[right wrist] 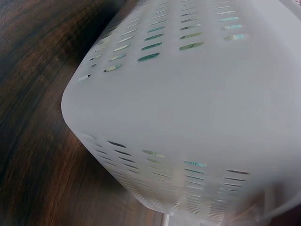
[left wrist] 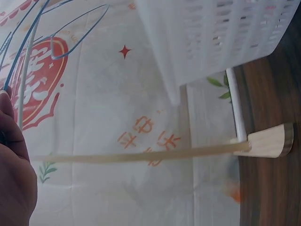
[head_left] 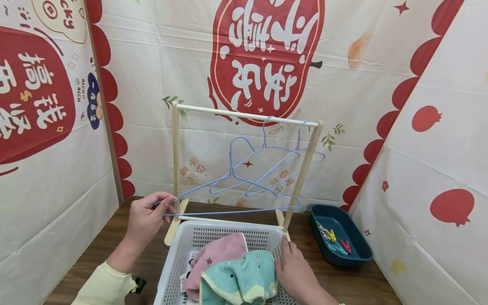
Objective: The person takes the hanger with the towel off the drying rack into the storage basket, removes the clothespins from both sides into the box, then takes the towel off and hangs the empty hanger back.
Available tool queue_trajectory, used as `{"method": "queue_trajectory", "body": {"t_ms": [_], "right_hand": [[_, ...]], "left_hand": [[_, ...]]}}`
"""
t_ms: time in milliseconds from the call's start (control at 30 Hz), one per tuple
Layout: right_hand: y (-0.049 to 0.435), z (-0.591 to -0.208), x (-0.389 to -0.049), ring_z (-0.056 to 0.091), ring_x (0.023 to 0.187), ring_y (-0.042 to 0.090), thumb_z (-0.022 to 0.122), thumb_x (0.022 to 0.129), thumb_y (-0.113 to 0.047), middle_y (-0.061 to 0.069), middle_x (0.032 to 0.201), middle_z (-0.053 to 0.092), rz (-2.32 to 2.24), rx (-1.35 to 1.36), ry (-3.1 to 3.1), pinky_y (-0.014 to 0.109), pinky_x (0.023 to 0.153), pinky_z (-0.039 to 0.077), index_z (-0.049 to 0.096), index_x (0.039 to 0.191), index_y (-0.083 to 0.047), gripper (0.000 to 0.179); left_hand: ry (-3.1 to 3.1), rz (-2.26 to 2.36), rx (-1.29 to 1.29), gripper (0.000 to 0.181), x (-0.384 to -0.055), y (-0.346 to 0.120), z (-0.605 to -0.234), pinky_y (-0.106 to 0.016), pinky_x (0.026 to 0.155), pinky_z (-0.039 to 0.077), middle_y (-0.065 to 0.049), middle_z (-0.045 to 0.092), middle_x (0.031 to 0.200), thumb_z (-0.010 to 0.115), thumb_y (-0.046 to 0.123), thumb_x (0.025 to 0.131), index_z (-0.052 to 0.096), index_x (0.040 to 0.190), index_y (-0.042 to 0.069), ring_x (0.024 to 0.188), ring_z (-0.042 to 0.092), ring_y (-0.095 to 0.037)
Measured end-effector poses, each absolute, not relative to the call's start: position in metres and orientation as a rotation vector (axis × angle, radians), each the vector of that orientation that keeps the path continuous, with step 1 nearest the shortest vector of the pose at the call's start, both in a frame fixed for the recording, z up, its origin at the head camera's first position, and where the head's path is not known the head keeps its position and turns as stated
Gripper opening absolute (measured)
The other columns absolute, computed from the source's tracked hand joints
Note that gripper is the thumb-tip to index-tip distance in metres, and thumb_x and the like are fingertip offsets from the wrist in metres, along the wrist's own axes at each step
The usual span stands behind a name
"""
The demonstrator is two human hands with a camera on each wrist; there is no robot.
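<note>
My left hand (head_left: 150, 216) pinches one end of a blue wire hanger (head_left: 232, 210), held level in front of the drying rack, its hook upward. In the left wrist view, part of that hand (left wrist: 14, 160) shows at the left edge by the blue wire. My right hand (head_left: 299, 271) rests at the right rim of a white perforated basket (head_left: 167, 262), fingers fairly straight along the edge. Inside the basket lie a pink towel (head_left: 219, 254) and a teal towel (head_left: 244, 277), both crumpled. The right wrist view is mostly filled by the basket's corner (right wrist: 155, 103).
A wooden rack with a white top bar (head_left: 244, 113) stands behind the basket. Two more blue hangers (head_left: 264, 144) hang toward its right end. A dark blue tray (head_left: 362, 250) with several coloured clothes pegs (head_left: 331, 235) sits at the right on the wooden table (head_left: 335, 284). Printed cloth walls surround it.
</note>
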State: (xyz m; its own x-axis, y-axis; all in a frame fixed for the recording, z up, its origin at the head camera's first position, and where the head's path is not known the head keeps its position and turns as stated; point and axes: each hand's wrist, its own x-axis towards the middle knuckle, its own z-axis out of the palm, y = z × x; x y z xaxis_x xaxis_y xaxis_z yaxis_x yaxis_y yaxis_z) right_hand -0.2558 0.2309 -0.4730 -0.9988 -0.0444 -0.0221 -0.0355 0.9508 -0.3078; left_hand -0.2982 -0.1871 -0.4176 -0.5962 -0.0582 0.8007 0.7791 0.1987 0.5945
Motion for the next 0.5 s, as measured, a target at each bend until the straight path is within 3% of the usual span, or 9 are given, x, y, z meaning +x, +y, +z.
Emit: {"method": "queue_trajectory", "body": {"t_ms": [300,500], "right_hand": [[0.230,-0.475,-0.257,0.056,0.139,0.044,0.068,0.110,-0.029,0.032,0.158,0.048,-0.526,-0.044,3.057,0.067,0.111,0.051,0.026,0.171,0.005,0.081],[0.230,-0.475,-0.258,0.056,0.140,0.043,0.068,0.110,-0.028,0.033,0.158,0.047,-0.559,-0.026,3.046,0.067,0.111,0.051,0.026,0.171,0.005,0.081]], "left_hand": [[-1.724,-1.426,-0.618,0.008,-0.279,-0.228,-0.393,-0.018,0.047,0.054,-0.004,0.075,0.072,0.071,-0.022,0.095,0.073,0.099,-0.016,0.051,0.065,-0.006],[-1.840,-1.392,-0.457,0.009,-0.262,-0.261,-0.370,-0.016,0.051,0.055,0.001,0.075,0.073,0.072,-0.017,0.099,0.076,0.104,-0.011,0.052,0.065,-0.008]]}}
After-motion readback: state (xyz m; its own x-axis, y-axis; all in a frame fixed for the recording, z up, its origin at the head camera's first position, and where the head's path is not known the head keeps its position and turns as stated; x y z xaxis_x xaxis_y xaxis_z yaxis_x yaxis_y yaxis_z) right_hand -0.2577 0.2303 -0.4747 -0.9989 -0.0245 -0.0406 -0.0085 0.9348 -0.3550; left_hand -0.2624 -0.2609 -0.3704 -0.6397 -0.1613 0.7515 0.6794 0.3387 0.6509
